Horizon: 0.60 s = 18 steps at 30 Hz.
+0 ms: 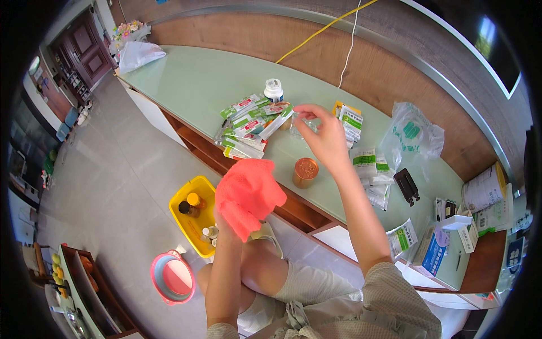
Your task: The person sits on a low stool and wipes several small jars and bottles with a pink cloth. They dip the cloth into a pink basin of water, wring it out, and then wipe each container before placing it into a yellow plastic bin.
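Note:
A coral-red cloth (250,190) covers most of my left hand (223,222), which holds it up in front of the cabinet edge. My right hand (319,131) reaches over the pale green cabinet top (203,76). Its thumb and fingertips are at the upper end of a green-and-white sachet (277,123); whether they grip it is not clear. That sachet leans on a pile of similar sachets (250,125). Behind the pile stands a white bottle (273,90). Clear transparent items (298,129) lie partly hidden under my right hand. A copper-coloured lidded canister (305,173) stands nearer me.
On the floor, a yellow bin (180,207) holds several bottles, beside a pink basin (159,277). Rightward on the cabinet are more sachets (364,161), a plastic bag (413,131), dark ampoules (406,186), a blue-and-white box (432,252) and a large can (482,188).

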Available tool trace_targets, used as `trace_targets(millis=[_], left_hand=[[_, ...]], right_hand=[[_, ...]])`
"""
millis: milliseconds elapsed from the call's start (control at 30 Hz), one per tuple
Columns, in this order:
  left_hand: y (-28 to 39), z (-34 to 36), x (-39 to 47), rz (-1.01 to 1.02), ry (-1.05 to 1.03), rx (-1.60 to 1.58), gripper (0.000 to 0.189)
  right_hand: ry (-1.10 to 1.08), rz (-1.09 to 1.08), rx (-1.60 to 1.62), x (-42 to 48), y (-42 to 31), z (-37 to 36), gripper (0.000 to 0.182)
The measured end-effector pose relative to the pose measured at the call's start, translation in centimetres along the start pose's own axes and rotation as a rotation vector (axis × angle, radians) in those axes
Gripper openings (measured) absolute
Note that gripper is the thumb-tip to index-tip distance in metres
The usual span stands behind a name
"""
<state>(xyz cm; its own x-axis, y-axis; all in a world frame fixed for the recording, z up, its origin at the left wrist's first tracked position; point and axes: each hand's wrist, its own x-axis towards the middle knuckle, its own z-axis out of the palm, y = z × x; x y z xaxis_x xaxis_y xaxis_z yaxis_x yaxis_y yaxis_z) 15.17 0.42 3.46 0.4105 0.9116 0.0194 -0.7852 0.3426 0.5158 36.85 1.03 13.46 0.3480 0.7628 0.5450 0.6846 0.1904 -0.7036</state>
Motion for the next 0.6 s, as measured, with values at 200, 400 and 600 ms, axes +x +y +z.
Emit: trace_targets(millis=[200,400,600], left_hand=[[1.7,4.2,3.0,0.078,0.134,0.140,0.044],[2.0,6.1,5.4,0.057,0.234,0.130,0.044],[1.6,3.4,6.9,0.065,0.059,0.219,0.045]], right_hand=[[-0.086,0.045,-0.049,5.7,3.8,2.8,0.031],[-0.154,0.101,-0.245,8.9,5.2,4.7,0.049],[-0.222,0.046,-0.388,11.3,6.8,6.1,0.058]])
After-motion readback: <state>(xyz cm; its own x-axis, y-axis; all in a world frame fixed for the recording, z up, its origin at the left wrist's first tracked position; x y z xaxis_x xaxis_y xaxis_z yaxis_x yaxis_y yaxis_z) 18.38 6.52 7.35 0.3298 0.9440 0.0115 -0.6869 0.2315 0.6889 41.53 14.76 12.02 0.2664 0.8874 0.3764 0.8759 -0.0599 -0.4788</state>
